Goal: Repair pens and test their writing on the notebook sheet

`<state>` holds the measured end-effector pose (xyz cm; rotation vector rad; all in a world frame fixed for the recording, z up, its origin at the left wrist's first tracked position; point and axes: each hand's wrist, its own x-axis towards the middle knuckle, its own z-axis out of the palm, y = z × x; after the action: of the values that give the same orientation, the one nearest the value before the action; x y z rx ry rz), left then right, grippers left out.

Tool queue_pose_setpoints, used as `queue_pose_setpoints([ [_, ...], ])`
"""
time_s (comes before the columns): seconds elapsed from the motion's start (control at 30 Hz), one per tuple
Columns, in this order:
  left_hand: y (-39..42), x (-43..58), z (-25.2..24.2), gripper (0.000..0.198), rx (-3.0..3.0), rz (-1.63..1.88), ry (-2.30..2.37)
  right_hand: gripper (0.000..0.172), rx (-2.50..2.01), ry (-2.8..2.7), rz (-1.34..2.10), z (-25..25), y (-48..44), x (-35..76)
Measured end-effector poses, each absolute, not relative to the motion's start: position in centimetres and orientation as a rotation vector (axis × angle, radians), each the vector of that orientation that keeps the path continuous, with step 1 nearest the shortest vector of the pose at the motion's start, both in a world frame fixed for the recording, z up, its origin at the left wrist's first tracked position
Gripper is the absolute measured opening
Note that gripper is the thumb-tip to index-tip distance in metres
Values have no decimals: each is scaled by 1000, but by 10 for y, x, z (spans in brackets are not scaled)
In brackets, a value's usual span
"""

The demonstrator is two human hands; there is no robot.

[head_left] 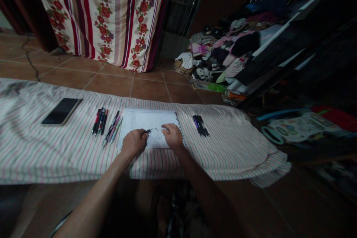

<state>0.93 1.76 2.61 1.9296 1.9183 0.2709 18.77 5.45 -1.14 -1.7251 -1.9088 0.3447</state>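
A spiral notebook [150, 117] lies flat on the striped cloth, its page bearing faint writing and its wire binding on the right side. My left hand [135, 142] rests over the notebook's lower left, fingers closed on a dark pen [147, 131] with its thin tip pointing right. Over the right side of the page, my right hand [173, 135] pinches a short dark pen part [165, 128]; most of it is hidden by the fingers. A tiny dark piece [156, 129] lies on the paper between both hands.
Several pens [99, 122] and more pens [113, 129] lie left of the notebook, with dark pens [200, 125] to its right. A phone [61, 111] is at far left on the striped cloth [223, 148]. Beyond are a floral curtain [106, 18] and heaped clothes [223, 48].
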Motion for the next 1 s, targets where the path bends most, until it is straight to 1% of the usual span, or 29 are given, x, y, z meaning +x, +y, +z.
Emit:
queue_pose_setpoints([
  [0.17,14,9,27,32,1925,291,1917,25,-1758,-1693,440,-13,48,197],
  [0.37,11,10,26,32,1933,298,1900,23,-1680,-1459,638,-19,50,203],
  [0.57,10,11,25,32,1927,326,1871,30,-1613,-1126,771,-25,52,212],
  [0.77,10,15,21,30,1909,379,1812,28,-1560,-931,811,-26,52,222],
  [1.0,13,17,17,30,1801,497,1761,21,-1591,-939,812,-26,50,226],
])
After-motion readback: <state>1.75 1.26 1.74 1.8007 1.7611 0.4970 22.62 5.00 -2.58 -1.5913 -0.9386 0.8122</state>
